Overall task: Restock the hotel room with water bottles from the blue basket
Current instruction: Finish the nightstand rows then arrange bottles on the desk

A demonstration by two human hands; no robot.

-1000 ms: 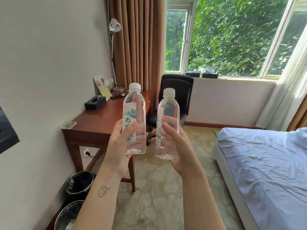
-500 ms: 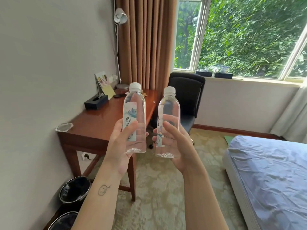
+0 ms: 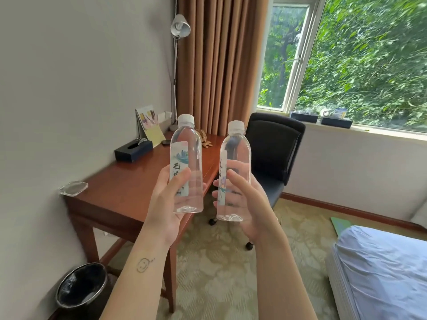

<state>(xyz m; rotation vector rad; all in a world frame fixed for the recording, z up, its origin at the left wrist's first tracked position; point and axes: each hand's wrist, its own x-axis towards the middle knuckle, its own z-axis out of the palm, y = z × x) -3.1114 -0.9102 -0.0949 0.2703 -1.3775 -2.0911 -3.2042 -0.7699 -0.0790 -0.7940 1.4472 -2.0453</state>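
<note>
I hold two clear water bottles with white caps upright at chest height, side by side and a little apart. My left hand (image 3: 168, 204) grips the lower half of the left bottle (image 3: 186, 146), whose white and blue label faces me. My right hand (image 3: 248, 204) grips the lower half of the right bottle (image 3: 235, 148). Both bottles hang in the air in front of a brown wooden desk (image 3: 129, 181) that stands along the left wall. The blue basket is not in view.
On the desk lie a black tissue box (image 3: 132, 150), a glass ashtray (image 3: 72, 187), cards and a lamp base. A black wheeled chair (image 3: 275, 146) stands at the desk's far end. A black bin (image 3: 80, 285) sits below, a bed (image 3: 381, 269) at right.
The view has turned left and come closer to the desk, so the bed has slid toward the right edge. Both hands keep the same grip on the bottles.
</note>
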